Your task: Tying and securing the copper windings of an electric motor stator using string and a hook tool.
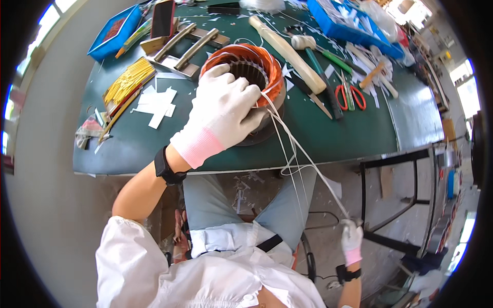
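On the green table (334,141), the orange coil (278,88) stands near the middle.
Left hand (226,105) curls over it, grip unclear; right hand (352,236), near right, pinches white cord (319,173). Step seems tightening; next calls for steady pull.

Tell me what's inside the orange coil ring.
Inside the orange coil ring, the ridged inner wall shows toward the far side; the left hand covers the near part, hiding the bottom.

White cord (309,159) bars leftward passage across free tabletop (349,138) below the scissors (337,94).
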`<state>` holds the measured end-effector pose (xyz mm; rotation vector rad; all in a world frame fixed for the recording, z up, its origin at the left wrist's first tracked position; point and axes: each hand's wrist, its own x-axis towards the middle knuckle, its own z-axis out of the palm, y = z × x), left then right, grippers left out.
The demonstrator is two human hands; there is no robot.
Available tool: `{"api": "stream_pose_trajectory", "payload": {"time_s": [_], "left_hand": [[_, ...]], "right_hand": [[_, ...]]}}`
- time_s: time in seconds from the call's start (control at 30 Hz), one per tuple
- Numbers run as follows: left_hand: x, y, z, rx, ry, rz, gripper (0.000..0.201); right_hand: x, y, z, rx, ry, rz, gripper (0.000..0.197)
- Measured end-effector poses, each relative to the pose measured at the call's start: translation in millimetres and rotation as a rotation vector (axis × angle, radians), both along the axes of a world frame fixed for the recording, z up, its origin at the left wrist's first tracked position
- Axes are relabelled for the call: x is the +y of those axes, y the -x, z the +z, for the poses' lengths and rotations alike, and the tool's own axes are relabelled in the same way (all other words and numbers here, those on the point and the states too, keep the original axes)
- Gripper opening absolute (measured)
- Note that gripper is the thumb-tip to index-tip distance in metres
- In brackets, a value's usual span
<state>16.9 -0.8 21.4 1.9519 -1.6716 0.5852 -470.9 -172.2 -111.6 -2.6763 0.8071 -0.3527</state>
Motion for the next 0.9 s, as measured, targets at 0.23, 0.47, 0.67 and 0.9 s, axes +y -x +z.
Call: {"api": "stream_pose_trajectory", "payload": {"time_s": [0.23, 0.47, 0.67, 0.9], "left_hand": [[-3, 1, -7, -0.029, -0.017, 0.063, 0.017], [5, -2, -2, -0.025, -0.042, 0.042, 0.016], [-1, 3, 7, -0.048, -0.066, 0.038, 0.017], [5, -2, 1, -0.02, -0.063, 0.066, 0.015]], "right_hand": [[-71, 160, -24, 0.236, 0.023, -0.475, 0.018], [-14, 447, -50, 0.541, 0.021, -0.884, 0.024], [-85, 180, -24, 0.156, -0.114, -0.575, 0.023], [-37, -223, 83, -0.268, -0.459, 0.169, 0.023]]}}
